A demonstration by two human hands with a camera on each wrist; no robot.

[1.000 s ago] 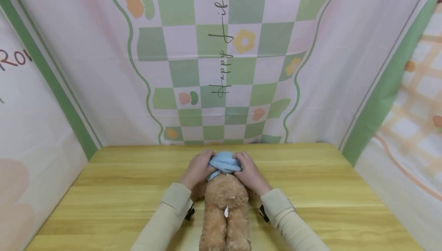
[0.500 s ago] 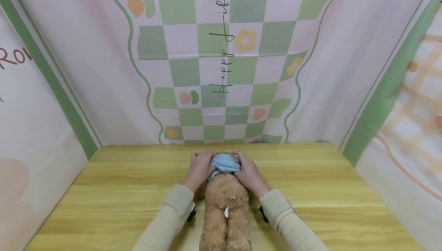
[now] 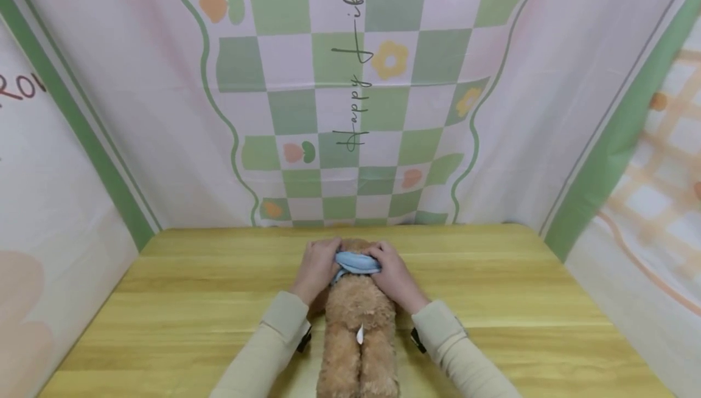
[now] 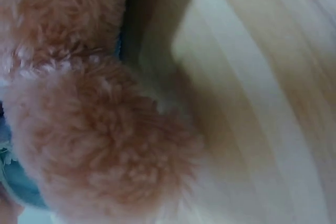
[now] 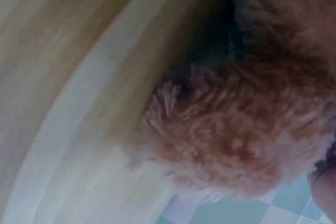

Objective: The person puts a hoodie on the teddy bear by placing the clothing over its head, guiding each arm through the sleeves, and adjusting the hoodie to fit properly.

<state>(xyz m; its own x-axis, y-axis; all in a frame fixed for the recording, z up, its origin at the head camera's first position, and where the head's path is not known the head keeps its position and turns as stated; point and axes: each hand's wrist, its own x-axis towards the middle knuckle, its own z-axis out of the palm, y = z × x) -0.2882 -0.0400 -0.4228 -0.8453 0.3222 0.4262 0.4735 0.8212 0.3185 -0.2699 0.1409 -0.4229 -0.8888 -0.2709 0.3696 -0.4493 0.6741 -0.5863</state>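
A brown plush toy [image 3: 360,307] lies on the table with its legs toward the person and its head at the far end. Light blue cloth [image 3: 357,263] is bunched across its neck and lower head. My left hand [image 3: 317,270] grips the cloth at its left end, and my right hand [image 3: 395,275] grips the right end. In the left wrist view a furry limb [image 4: 105,140] fills much of the picture, with some blue cloth [image 4: 23,182] beside it. The right wrist view has another furry limb [image 5: 236,129] and part of a finger [image 5: 324,192].
The wooden table [image 3: 208,313] reaches back to a hanging checked curtain [image 3: 339,106]. More printed fabric [image 3: 657,160] hangs at the right side. A small white tag [image 3: 359,334] sticks out between the toy's legs.
Between both hands, the blue cloth has slid down from the top of the toy's head toward its neck and become narrower. The brown top of the head now shows above it.
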